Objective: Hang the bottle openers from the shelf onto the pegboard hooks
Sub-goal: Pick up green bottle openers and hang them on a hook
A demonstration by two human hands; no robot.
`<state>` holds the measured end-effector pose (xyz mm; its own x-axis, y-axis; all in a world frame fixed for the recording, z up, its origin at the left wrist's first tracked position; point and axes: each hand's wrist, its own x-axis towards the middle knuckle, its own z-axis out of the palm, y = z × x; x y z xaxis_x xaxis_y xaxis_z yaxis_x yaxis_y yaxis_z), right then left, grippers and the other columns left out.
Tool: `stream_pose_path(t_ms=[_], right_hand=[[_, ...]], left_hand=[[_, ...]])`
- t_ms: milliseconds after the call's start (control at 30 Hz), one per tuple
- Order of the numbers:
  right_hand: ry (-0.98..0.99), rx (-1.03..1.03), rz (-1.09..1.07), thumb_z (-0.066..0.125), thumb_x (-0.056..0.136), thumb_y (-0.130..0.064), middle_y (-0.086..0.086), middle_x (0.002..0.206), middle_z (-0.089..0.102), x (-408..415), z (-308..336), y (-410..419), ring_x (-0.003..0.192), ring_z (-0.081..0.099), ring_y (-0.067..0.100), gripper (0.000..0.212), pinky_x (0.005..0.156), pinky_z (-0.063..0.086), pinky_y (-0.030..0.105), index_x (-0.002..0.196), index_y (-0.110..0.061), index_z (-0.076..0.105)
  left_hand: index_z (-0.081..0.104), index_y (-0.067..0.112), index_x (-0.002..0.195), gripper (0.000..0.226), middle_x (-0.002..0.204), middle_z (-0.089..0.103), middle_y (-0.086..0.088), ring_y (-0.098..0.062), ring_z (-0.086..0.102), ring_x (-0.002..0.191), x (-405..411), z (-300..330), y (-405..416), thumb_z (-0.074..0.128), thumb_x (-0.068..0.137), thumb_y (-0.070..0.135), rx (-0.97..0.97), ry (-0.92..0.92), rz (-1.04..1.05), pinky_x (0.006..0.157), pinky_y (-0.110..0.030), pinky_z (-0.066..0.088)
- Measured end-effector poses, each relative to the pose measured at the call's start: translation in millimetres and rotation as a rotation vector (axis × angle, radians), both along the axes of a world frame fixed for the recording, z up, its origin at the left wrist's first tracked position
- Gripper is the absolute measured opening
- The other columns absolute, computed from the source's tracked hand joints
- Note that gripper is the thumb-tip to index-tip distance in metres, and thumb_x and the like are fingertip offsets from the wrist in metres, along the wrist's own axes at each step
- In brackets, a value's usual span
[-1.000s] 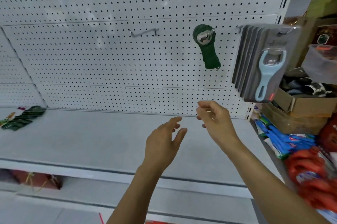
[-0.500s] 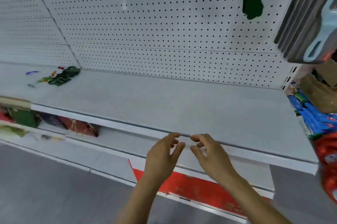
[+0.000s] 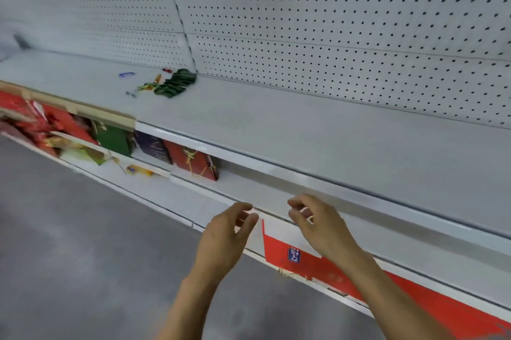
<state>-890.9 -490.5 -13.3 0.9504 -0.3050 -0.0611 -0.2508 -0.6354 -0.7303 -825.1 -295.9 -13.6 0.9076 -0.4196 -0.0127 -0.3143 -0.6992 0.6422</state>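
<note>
Head view, the only one: both hands empty. Left hand point(image 3: 225, 237) has its fingers loosely spread and relaxed, holding nothing. Right hand point(image 3: 318, 225) has its fingers loosely curled, thumb near the index, nothing between them. Both hover in front of the shelf point(image 3: 318, 143) edge, low and central. That reads as a neutral carry posture between picks, not a reach.

The openers point(image 3: 175, 83) are a dark green pile lying flat on the shelf, pushed to the back against the pegboard point(image 3: 331, 21) at the seam between two panels. Well apart from both hands, up and left. A few small colourful bits point(image 3: 146, 87) sit just beside the pile, too small to identify.

No hooks visible in this frame. The pegboard area shown is bare holes only, so the hang target is out of view.

Below the shelf there are red, green and dark boxes point(image 3: 190, 162) on the lower tier.

My read: the step is the approach to the pile for the next pick. The left hand is nearer. The pile overlaps like shingles, so peel off the top one to avoid dragging its neighbours.
</note>
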Motion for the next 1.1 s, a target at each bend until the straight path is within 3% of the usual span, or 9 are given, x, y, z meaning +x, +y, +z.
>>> stream_pose_path(t_ms=[100, 267, 400, 767, 1100], right_hand=[[-0.023, 0.032, 0.001, 0.055, 0.094, -0.032, -0.018, 0.104, 0.063, 41.5, -3.0, 50.9, 0.09, 0.06, 0.004, 0.02, 0.085, 0.05, 0.026, 0.113, -0.031, 0.061], [-0.059, 0.054, 0.036, 0.055, 0.094, -0.032, -0.016, 0.105, 0.063, 110.6, -4.6, 128.4, 0.091, 0.06, 0.004, 0.021, 0.082, 0.048, 0.023, 0.114, -0.03, 0.061], [-0.048, 0.082, 0.064, 0.056, 0.094, -0.031, -0.016, 0.105, 0.065, 161.7, -2.5, 169.3, 0.092, 0.061, 0.005, 0.021, 0.083, 0.051, 0.027, 0.113, -0.03, 0.061], [-0.104, 0.105, 0.069, 0.059, 0.09, -0.03, -0.02, 0.096, 0.065, 349.0, 2.4, 207.0, 0.089, 0.064, 0.002, 0.015, 0.082, 0.054, 0.032, 0.104, -0.031, 0.063], [-0.152, -0.011, 0.012, 0.056, 0.094, -0.023, -0.004, 0.117, 0.059, 550.1, -4.1, 206.5, 0.112, 0.051, 0.015, 0.02, 0.093, 0.043, 0.03, 0.113, -0.021, 0.062]], left_hand=[[0.06, 0.029, 0.122, 0.032, 0.103, 0.069, 0.013, -0.002, 0.062, 0.091, 38.5, 2.5, 61.3, 0.053, 0.094, 0.044, 0.023, -0.013, 0.026, 0.073, -0.011, 0.045], [0.06, 0.029, 0.121, 0.03, 0.096, 0.064, 0.018, 0.0, 0.06, 0.088, 102.1, 7.2, 140.6, 0.056, 0.094, 0.041, 0.04, -0.031, 0.052, 0.078, -0.02, 0.05], [0.06, 0.028, 0.122, 0.029, 0.098, 0.064, 0.017, 0.0, 0.06, 0.088, 151.1, 16.9, 175.1, 0.056, 0.095, 0.038, 0.013, -0.068, 0.077, 0.078, -0.021, 0.051], [0.062, 0.028, 0.116, 0.024, 0.097, 0.066, 0.017, -0.002, 0.062, 0.089, 329.8, 22.4, 219.5, 0.058, 0.094, 0.037, -0.018, -0.134, 0.081, 0.082, -0.029, 0.055], [0.056, 0.025, 0.127, 0.035, 0.116, 0.063, 0.007, -0.009, 0.06, 0.099, 541.3, 22.2, 211.8, 0.056, 0.095, 0.039, 0.06, -0.056, -0.023, 0.088, -0.03, 0.051]])
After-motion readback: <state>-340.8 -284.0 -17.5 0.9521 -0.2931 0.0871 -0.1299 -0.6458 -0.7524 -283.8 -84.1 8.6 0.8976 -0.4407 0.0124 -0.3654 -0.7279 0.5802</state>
